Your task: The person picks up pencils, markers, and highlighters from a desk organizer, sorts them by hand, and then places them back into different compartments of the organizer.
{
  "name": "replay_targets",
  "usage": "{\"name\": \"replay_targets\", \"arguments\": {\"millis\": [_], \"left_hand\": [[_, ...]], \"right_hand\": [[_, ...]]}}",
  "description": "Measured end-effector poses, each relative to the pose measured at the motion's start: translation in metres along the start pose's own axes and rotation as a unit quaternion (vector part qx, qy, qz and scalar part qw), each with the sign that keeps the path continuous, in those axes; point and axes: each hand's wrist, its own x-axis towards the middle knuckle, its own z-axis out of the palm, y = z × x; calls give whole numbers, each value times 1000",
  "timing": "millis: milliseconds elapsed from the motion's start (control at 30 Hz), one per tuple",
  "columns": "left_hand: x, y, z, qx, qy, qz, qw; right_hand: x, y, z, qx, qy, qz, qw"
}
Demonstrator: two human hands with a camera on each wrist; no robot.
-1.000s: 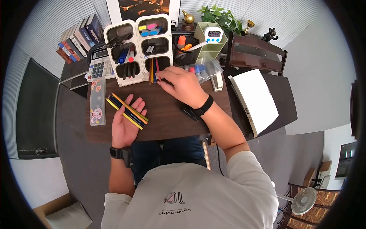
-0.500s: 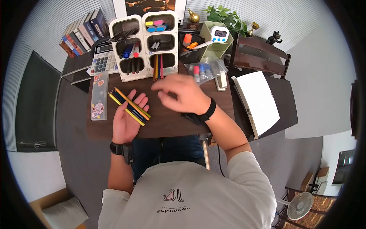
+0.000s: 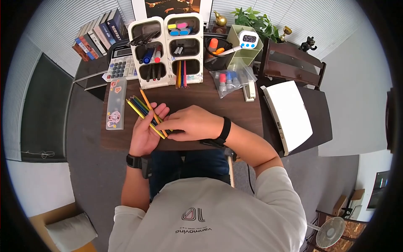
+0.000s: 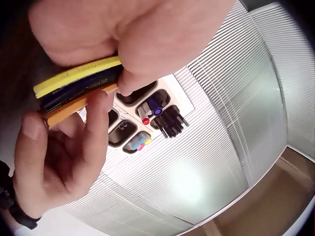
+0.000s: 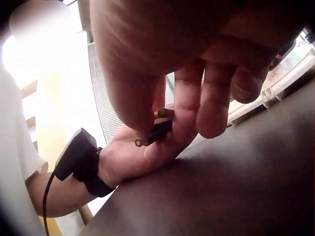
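Observation:
In the head view, the left hand (image 3: 144, 136) lies palm up near the desk's front edge, its thumb across a bundle of coloured pencils (image 3: 135, 110). A yellow pencil (image 4: 74, 77) and dark ones lie side by side in the left wrist view. The right hand (image 3: 195, 122) has come over the left palm and pinches an orange pencil (image 4: 74, 107) near its lower end with thumb and finger. That pencil's tip sticks out beyond the others, at a different angle. In the right wrist view, pencil ends (image 5: 139, 142) show between both hands.
A white desk organizer (image 3: 166, 54) holds pens, highlighters and several coloured pencils (image 3: 181, 72) in its lower right compartment. A clear sticker-covered pencil case (image 3: 115, 103) lies at left. Right of the organizer are a plastic bag of bottles (image 3: 232, 82), a stapler (image 3: 249, 91) and a timer (image 3: 248, 38).
The right hand has moved from the organizer's lower right compartment, where pencils now stand, back to the left hand. The orange pencil has shifted forward and turned from the bundle.

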Motion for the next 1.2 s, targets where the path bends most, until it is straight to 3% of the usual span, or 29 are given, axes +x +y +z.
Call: {"name": "replay_targets", "arguments": {"millis": [100, 200, 267, 300, 367, 400, 467, 533, 700, 1200], "left_hand": [[1, 0, -1, 2, -6, -6, 1000], [2, 0, 0, 4, -9, -10, 1000], [2, 2, -1, -18, -39, -37, 998], [1, 2, -1, -8, -20, -47, 999], [3, 3, -1, -14, -31, -46, 998], [3, 2, -1, -21, -40, -47, 998], [2, 3, 7, -17, -32, -44, 998], [1, 4, 9, -8, -27, -39, 999], [1, 5, 9, -14, -28, -43, 999], [1, 5, 6, -27, -36, -38, 998]], "right_hand": [[-1, -4, 0, -23, -10, 2, 1000], [1, -7, -3, -72, 52, -40, 995], [3, -8, -4, -95, 133, -84, 983], [2, -9, -8, -96, 133, -84, 983], [-1, -13, -28, -97, 280, -134, 946], [-3, -15, -42, -106, 305, -156, 933], [-8, -5, -53, -145, 384, -128, 903], [-9, 6, -64, -198, 409, -59, 889], [-7, 29, -61, -230, 327, 78, 913], [-8, 24, -53, -202, 195, 165, 945]]}}
